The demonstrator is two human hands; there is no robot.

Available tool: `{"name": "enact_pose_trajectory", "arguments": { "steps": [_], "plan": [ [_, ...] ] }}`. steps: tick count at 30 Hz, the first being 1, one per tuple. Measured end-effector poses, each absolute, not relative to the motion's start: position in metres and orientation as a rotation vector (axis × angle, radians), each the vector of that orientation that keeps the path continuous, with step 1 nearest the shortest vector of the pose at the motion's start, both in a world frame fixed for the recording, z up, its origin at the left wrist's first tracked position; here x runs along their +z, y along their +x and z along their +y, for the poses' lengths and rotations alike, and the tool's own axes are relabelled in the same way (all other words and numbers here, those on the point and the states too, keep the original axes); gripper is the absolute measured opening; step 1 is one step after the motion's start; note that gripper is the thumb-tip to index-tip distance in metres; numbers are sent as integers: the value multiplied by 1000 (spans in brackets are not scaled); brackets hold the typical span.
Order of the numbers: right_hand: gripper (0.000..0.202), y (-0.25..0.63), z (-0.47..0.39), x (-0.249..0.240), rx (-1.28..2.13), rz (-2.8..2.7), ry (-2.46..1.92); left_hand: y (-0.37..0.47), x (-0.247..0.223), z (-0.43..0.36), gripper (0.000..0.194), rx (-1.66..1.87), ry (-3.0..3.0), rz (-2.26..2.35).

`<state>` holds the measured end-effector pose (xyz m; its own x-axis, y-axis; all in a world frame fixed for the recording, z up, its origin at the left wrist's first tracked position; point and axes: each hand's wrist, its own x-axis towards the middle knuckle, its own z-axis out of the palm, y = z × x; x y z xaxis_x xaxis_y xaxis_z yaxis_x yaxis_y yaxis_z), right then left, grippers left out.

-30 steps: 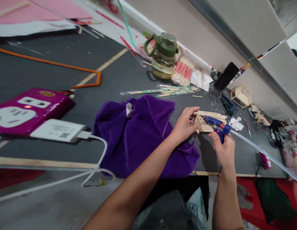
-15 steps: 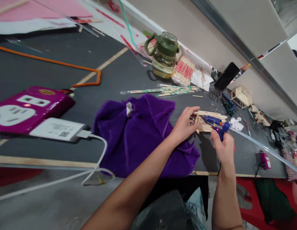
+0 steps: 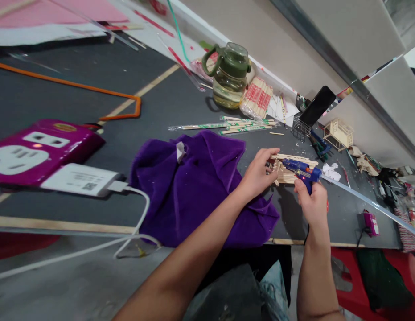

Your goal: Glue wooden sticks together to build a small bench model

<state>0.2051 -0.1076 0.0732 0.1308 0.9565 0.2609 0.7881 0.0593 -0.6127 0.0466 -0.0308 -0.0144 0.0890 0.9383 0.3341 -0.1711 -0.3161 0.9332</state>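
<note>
- From my remote seat I saw a grey tabletop (image 3: 180,109), flat and speckled with scraps.
- Purple cloth (image 3: 194,196), velvety and creased, lay across its near edge.
- A green-lidded bottle (image 3: 229,84), see-through, held pale yellowish liquid.
- My right hand (image 3: 314,200) was wrapped round the blue glue gun (image 3: 302,171), its nozzle over the sticks.
- My left hand (image 3: 259,174), thumb and fingers slightly parted, clasped the left end of the stick structure (image 3: 285,180), just right of the cloth.
- A clear packet (image 3: 257,98) held red-banded wooden sticks.
</note>
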Motion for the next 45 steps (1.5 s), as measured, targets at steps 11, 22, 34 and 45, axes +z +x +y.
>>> {"name": "enact_pose_trajectory", "arguments": {
  "steps": [11, 22, 34, 45],
  "plan": [
    [44, 206, -108, 75, 365, -1710, -1769, 45, -12, -32, 61, 1419, 1389, 842],
    [39, 208, -106, 79, 338, -1720, -1770, 46, -14, -31, 60, 1428, 1387, 840],
    [43, 211, -104, 84, 338, -1744, -1780, 45, -12, -32, 60, 1419, 1380, 846],
    [46, 221, -100, 83, 399, -1736, -1767, 46, -12, -32, 59, 1424, 1374, 846]
  ]
}}
